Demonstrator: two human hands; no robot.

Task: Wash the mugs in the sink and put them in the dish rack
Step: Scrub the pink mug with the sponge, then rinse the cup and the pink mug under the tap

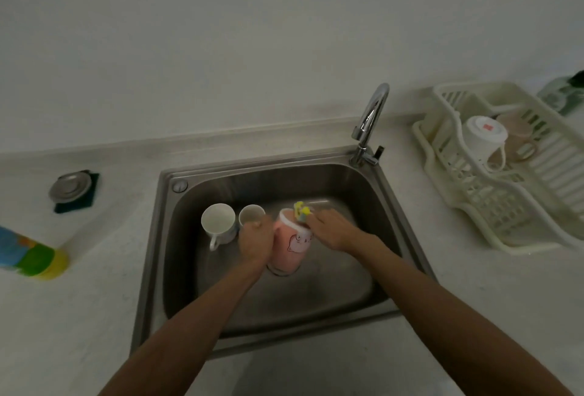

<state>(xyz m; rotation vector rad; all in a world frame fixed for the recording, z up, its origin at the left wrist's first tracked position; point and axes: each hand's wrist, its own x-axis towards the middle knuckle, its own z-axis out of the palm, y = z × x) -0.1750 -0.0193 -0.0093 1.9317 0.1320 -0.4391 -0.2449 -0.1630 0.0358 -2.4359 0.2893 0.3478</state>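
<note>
In the steel sink (363,202), my left hand (255,239) grips a pink mug (290,250) with a cartoon face, held tilted over the drain. My right hand (331,227) holds a yellow sponge (301,211) against the mug's white rim. To the left in the basin stand a white mug (218,221) with a handle and a smaller pale mug (250,214), both upright. The cream dish rack (474,202) on the right counter holds an upside-down white mug (483,139) and a beige mug (515,136).
The chrome tap (371,120) rises at the sink's back right corner; no water shows running. A metal sink strainer (70,186) lies on a dark pad on the left counter. A colourful bottle (31,253) lies at the far left edge.
</note>
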